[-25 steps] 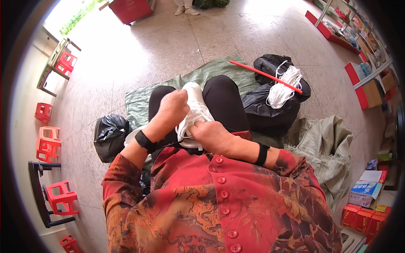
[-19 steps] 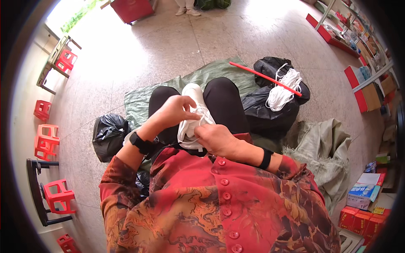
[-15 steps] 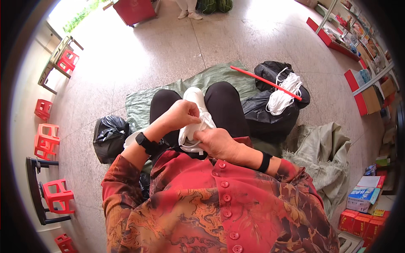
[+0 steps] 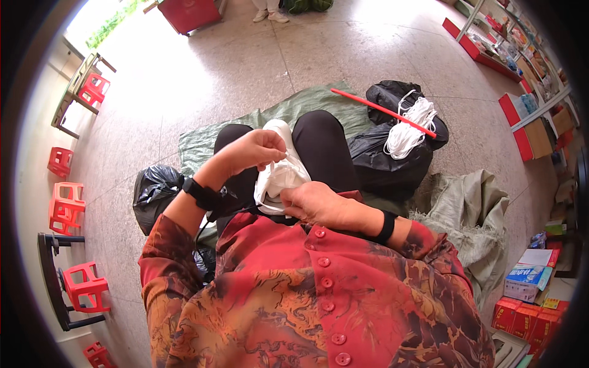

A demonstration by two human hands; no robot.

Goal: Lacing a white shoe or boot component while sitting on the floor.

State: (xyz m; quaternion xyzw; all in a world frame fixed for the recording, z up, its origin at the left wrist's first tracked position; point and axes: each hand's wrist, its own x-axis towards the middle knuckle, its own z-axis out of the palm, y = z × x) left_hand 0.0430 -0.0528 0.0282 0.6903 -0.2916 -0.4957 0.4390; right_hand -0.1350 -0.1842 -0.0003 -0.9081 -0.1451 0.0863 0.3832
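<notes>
Speckled floor (image 4: 343,55), green sheet (image 4: 307,100) past our knees (image 4: 322,129). R hand (image 4: 314,202) grip pinches white shoe (image 4: 289,176) near its opening; L hand (image 4: 250,151) fingers bunched over it, can't tell what, if anything, they hold. We'd brace shoe btwn knees, R firm, L light & even. Shoe: toe away from us, looks clean, loose up top.
</notes>
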